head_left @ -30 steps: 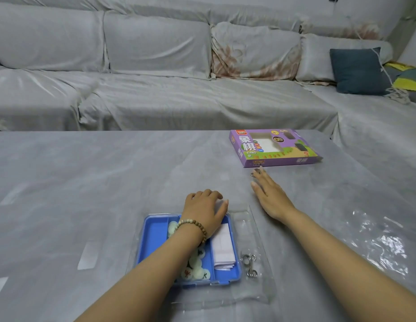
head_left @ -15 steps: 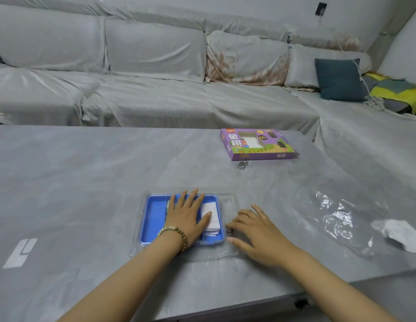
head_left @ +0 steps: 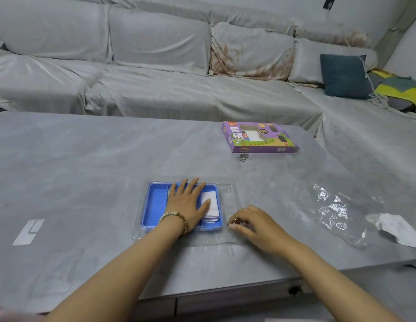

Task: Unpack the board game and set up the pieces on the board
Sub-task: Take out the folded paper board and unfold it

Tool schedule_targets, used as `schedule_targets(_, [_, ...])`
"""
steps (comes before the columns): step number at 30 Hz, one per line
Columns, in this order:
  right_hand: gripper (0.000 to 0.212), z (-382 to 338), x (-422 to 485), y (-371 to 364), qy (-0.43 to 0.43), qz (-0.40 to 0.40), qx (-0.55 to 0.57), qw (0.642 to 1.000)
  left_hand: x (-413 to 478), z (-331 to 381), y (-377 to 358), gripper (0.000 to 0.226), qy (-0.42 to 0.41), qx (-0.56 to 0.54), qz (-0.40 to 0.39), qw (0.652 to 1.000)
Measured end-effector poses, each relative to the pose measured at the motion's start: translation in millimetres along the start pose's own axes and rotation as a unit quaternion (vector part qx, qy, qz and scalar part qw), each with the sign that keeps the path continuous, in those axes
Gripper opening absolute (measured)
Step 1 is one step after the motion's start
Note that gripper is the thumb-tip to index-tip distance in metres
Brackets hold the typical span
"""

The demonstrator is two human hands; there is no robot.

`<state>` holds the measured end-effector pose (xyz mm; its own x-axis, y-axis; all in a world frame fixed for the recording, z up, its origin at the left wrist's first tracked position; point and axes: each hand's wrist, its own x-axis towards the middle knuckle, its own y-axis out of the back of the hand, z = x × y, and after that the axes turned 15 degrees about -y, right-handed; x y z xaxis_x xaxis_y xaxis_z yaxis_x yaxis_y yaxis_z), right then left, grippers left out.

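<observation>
- The table (head_left: pixel 86 170) carries everything. The purple game box (head_left: pixel 260 138) lies at the far right, well apart from the work, so I judge it already emptied.
- The clear plastic shell (head_left: pixel 229 194) sits near the table's front edge with the blue tray (head_left: pixel 155 205) nested inside it. Nothing is set up yet, so the task is at an early stage.
- The left hand (head_left: pixel 186 202) lies flat on the tray's contents, fingers straight and spread. Light, even pressure is best here: enough to stop the shell skidding, not enough to crease the paper.
- The right hand (head_left: pixel 255 223) is curled, with thumb and forefinger pinching a small glinting item (head_left: pixel 236 221) at the shell's right compartment, just beside the tray. What it is I cannot tell. It should be lifted straight up so the thin plastic does not flip.
- The folded white sheet (head_left: pixel 210 205), probably the board, rests in the tray's right section, partly under the left thumb. It should come out next.
- Only 1 pale disc (head_left: pixel 170 191) peeks out beside the left fingers. Any other pieces are hidden.
</observation>
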<state>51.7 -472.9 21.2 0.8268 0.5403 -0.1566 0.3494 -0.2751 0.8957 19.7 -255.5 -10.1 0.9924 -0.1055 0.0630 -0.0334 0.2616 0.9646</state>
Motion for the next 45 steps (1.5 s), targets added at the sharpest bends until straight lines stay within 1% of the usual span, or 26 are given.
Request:
schedule_targets(3, [0.008,3,1,2,-0.028,-0.004,0.093,0.995,0,0,0,0.058,0.000,-0.002,0.002,1.000])
schedule_targets(5, [0.005,3,3,4,-0.055,0.005,0.165,0.985,0,0,0,0.058,-0.002,-0.005,0.000,1.000])
schedule_targets(7, [0.006,5,7,8,-0.097,0.011,0.267,0.959,1,0,0,0.057,-0.002,-0.008,-0.003,1.000])
schedule_targets(10, [0.006,17,18,17,-0.159,0.039,0.405,0.899,7,-1,1,0.056,-0.008,-0.022,0.016,1.000])
schedule_targets(12, [0.004,29,29,24,-0.187,0.065,0.445,0.873,18,-1,3,0.060,-0.025,-0.017,0.041,0.999])
schedule_targets(15, [0.007,49,56,33,-0.224,0.098,0.491,0.836,46,3,7,0.078,-0.044,-0.027,0.053,0.997])
schedule_targets(17, [0.007,62,83,40,-0.255,0.128,0.512,0.810,72,3,8,0.071,-0.048,-0.029,0.036,0.998])
schedule_targets(20, [0.006,83,130,50,-0.286,0.161,0.523,0.787,111,1,5,0.052,-0.050,-0.029,0.013,0.998])
schedule_targets(22, [0.006,94,158,52,-0.300,0.157,0.519,0.785,134,-1,2,0.052,-0.053,-0.060,-0.008,0.997])
schedule_targets(24, [0.012,100,184,50,-0.311,0.151,0.507,0.790,153,-3,-2,0.055,-0.050,-0.084,-0.044,0.994])
schedule_targets(27, [0.010,101,211,46,-0.312,0.144,0.466,0.815,168,-10,-7,0.059,-0.051,-0.056,-0.130,0.989])
schedule_targets(29, [0.017,102,222,47,-0.305,0.145,0.453,0.825,171,-14,-11,0.057,-0.061,-0.040,-0.153,0.986])
schedule_targets(32, [0.029,104,228,48,-0.290,0.158,0.460,0.824,169,-13,-11,0.057,-0.056,-0.063,-0.127,0.988])
schedule_targets(34, [0.037,103,226,49,-0.282,0.165,0.461,0.825,168,-9,-10,0.058,-0.047,-0.081,-0.089,0.992])
schedule_targets(38, [0.050,101,212,45,-0.293,0.184,0.464,0.815,155,-8,-4,0.058,-0.062,-0.104,-0.026,0.992])
schedule_targets(41, [0.044,91,188,40,-0.306,0.214,0.447,0.813,131,-12,4,0.059,-0.075,-0.079,-0.020,0.994])
schedule_targets(43, [0.036,76,166,33,-0.297,0.209,0.415,0.834,108,-21,10,0.062,-0.079,-0.052,-0.028,0.995])
schedule_targets(44, [0.032,64,152,28,-0.280,0.193,0.404,0.849,94,-27,14,0.067,-0.074,-0.043,-0.036,0.996])
schedule_targets(45, [0.029,52,139,23,-0.260,0.171,0.394,0.865,79,-34,17,0.080,-0.069,-0.034,-0.042,0.996])
